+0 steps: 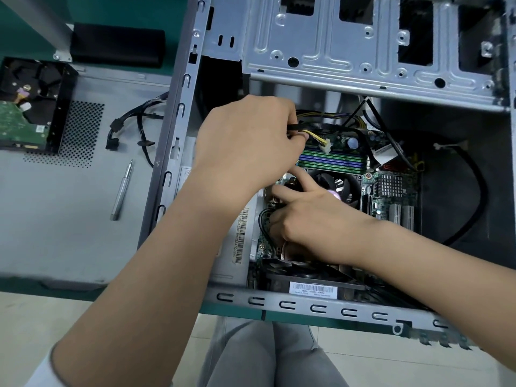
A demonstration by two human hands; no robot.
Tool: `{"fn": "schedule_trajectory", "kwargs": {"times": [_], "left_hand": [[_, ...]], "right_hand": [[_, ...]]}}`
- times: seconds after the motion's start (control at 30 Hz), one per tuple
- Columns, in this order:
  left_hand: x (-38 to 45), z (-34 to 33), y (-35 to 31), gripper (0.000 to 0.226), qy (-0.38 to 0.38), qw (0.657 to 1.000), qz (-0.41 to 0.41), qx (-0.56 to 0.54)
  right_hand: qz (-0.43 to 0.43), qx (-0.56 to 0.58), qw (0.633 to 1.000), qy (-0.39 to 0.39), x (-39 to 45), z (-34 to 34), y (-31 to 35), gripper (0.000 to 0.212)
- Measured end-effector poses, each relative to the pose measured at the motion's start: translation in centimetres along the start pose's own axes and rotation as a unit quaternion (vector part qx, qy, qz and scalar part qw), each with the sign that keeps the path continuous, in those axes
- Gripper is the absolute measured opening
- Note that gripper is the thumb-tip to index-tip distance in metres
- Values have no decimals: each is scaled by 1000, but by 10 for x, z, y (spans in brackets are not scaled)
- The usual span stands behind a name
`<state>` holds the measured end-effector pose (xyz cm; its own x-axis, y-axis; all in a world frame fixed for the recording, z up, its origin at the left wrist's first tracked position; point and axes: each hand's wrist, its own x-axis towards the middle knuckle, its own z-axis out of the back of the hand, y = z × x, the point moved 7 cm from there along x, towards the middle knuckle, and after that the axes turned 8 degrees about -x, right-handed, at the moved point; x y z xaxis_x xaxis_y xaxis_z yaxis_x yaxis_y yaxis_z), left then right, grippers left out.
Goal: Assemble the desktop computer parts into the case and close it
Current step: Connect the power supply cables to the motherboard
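- Okay, my left hand (248,143) pinches the power cable (315,127) above the motherboard (391,191) inside the case (178,113).
- Right hand (310,219) braces by the fan, forefinger out.
- Risk: a crooked plug could bend pins.

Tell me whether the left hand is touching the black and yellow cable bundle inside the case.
Touching. The head view shows the left hand with its fingers curled round the cable bundle, which runs out from under them toward the white plug.
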<state>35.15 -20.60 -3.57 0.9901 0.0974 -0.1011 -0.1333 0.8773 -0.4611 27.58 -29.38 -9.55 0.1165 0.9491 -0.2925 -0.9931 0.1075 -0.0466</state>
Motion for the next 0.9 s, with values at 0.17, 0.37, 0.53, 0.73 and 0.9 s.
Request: {"fn": "schedule_trajectory", "kwargs": {"times": [0.17,0.37,0.53,0.73,0.9], "left_hand": [[0,0,0,19,-3,1000,-3,3],[0,1,-2,19,-5,1000,-2,0],[-1,2,-3,18,-2,1000,-2,1],[0,1,-4,18,5,1000,-2,2],[-1,0,-3,20,7,1000,-1,2]], "right_hand": [[-18,19,1000,6,3,0,-3,11],[-31,14,999,35,6,-3,0,7],[-31,-2,999,26,7,-2,1,10],[7,11,999,41,7,-2,0,8],[0,1,998,58,7,-6,2,8]]}}
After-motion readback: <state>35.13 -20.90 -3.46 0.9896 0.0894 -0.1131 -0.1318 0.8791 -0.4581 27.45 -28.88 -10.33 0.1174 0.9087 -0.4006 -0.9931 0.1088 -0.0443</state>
